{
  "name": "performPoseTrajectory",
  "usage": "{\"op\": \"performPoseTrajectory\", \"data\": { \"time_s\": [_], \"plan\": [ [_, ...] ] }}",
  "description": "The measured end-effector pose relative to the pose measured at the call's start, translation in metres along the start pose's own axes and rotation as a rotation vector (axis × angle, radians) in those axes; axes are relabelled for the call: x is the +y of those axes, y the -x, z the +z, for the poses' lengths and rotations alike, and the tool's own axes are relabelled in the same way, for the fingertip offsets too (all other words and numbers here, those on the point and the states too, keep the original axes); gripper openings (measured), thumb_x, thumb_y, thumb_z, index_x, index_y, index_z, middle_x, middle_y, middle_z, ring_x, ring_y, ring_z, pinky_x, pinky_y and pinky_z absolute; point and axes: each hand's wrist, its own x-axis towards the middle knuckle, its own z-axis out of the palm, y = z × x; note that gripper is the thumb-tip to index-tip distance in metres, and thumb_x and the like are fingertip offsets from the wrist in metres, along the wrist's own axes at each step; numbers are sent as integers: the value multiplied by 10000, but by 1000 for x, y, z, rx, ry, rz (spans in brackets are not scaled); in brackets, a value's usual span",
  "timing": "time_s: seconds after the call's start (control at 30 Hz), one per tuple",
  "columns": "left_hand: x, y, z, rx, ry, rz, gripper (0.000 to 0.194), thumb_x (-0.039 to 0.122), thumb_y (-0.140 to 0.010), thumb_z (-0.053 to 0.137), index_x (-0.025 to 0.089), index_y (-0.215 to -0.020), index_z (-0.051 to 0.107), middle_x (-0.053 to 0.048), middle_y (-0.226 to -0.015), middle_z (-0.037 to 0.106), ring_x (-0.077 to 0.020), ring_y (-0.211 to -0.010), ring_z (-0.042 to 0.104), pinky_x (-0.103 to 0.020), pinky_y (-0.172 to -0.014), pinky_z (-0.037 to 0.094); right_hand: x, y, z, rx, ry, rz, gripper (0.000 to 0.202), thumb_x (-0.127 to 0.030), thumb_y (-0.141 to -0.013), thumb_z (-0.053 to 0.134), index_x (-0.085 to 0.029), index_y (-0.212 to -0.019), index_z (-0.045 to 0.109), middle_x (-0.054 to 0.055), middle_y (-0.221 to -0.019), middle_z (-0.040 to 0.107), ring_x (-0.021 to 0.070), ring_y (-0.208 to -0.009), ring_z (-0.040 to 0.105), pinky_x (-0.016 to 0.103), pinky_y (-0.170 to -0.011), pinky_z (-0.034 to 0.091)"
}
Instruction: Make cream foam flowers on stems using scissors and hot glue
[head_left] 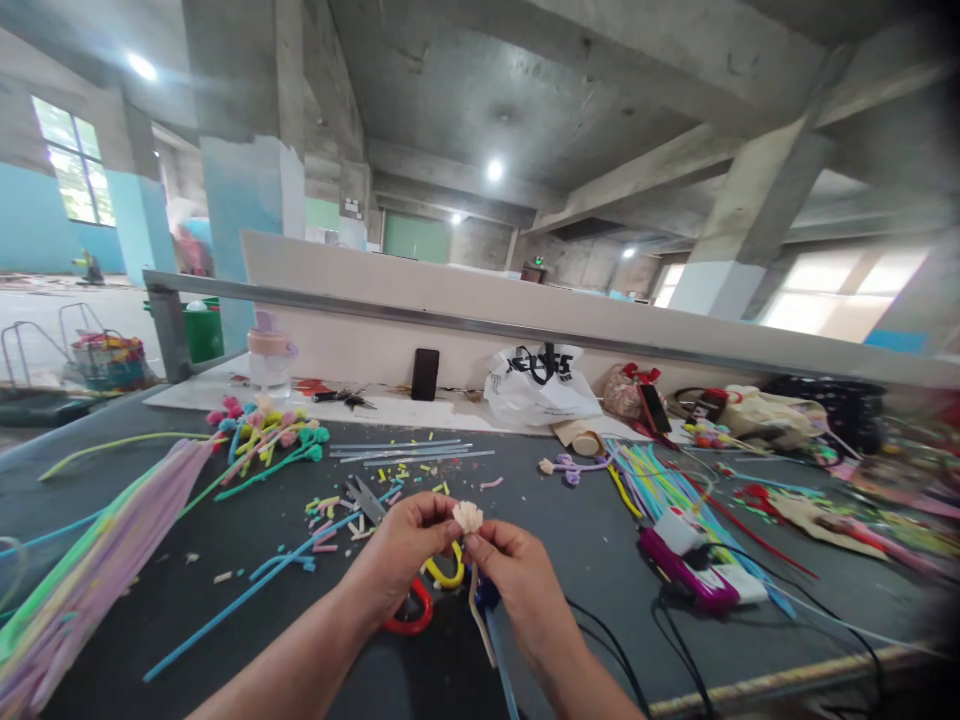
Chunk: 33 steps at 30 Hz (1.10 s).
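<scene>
A concrete hall with half-painted pillars opens beyond a dark table (pixel 570 530); bundled stems lie at the left (pixel 120 560) and the right (pixel 660 490), with a bottle (pixel 270 355), a phone (pixel 424 374) and a white bag (pixel 540 385) along the far edge. At the near middle, a cream flower (pixel 468 516) is held up above the table, between the left hand (pixel 401 550) and the right hand (pixel 521 570); its pale stalk (pixel 477 615) hangs below, bending slightly toward the near side.

The flower looks very light, soft and fuzzy, hardly slippery; its petals would probably crush or shift under a hard squeeze, while the stalk seems bendable yet able to keep a shape; the firmest hold is likely the base, where petals meet stalk.

Both grips are narrow; the left pinches the flower's left edge between thumb and forefinger; the right pinches just under its head, at the right; open scissor blades (pixel 367 500) lie left of the hands; a red loop (pixel 412 612) and a yellow loop (pixel 450 572) show beneath them.
</scene>
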Motion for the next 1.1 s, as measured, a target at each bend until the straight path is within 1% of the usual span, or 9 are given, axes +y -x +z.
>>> {"op": "performPoseTrajectory", "data": {
  "time_s": [0.23, 0.33, 0.43, 0.5, 0.6, 0.7, 0.8, 0.87, 1.1],
  "plan": [
    [5, 3, 7, 65, -52, 60, 206, 268, -587, 767, 141, -720, 674, -12, -667, 645, -117, -603, 560, -222, -619, 432, 7, 1, 3, 37, -10, -43, 234, -372, -586, 689, -149, -556, 623, -35, -467, 486, 82, -450, 361, 210, -463, 292],
    [3, 1, 6, 61, -65, 81, 187, 250, -585, 764, 146, -704, 663, -6, -665, 639, -122, -623, 561, -222, -628, 431, 8, 0, 3, 53, 30, -69, 250, -391, -588, 671, -154, -535, 608, -33, -461, 480, 86, -441, 358, 214, -450, 290],
    [2, 1, 3, 37, -71, 111, 198, 223, -626, 729, 158, -798, 654, -18, -738, 643, -142, -686, 572, -240, -666, 436, 6, 0, 2, 83, 111, -117, 239, -378, -618, 647, -152, -546, 613, -23, -472, 495, 100, -454, 385, 222, -460, 305],
    [5, 3, 0, 78, -128, 187, 250, 204, -672, 686, 187, -918, 642, -22, -809, 628, -156, -761, 570, -255, -715, 435, 3, 1, 0, 119, 181, -166, 219, -363, -639, 634, -154, -573, 626, -14, -503, 518, 118, -489, 418, 233, -489, 324],
    [11, 9, -4, 151, -358, 407, 230, 190, -744, 610, 225, -967, 655, -37, -877, 600, -173, -853, 546, -268, -785, 417, 1, 4, -5, 177, 294, -251, 186, -342, -658, 639, -171, -585, 638, -8, -545, 536, 146, -562, 459, 249, -552, 341],
    [14, 14, -6, 108, -578, 588, 201, 175, -769, 585, 241, -921, 698, -69, -941, 609, -200, -934, 533, -288, -855, 394, 3, 5, -9, 193, 392, -314, 159, -335, -679, 643, -189, -620, 665, 8, -593, 586, 176, -629, 504, 264, -607, 358],
    [11, 14, -8, 39, -720, 641, 245, 163, -777, 581, 246, -978, 695, -86, -949, 623, -210, -949, 536, -293, -861, 401, 7, 4, -11, 177, 553, -404, 177, -335, -743, 590, -191, -704, 686, 36, -673, 648, 196, -673, 555, 276, -635, 390],
    [7, 13, -9, 21, -787, 670, 257, 157, -784, 575, 239, -1003, 682, -84, -934, 633, -208, -955, 537, -292, -857, 410, 9, 3, -11, 158, 631, -451, 195, -324, -776, 554, -187, -743, 687, 47, -703, 668, 199, -681, 581, 279, -642, 412],
    [3, 9, -12, 81, -914, 812, 230, 140, -825, 514, 172, -1032, 607, -90, -958, 604, -176, -901, 559, -293, -795, 468, 13, 2, -11, 149, 644, -482, 199, -308, -776, 545, -180, -810, 694, 54, -755, 693, 212, -719, 620, 280, -640, 450]
  ]
}}
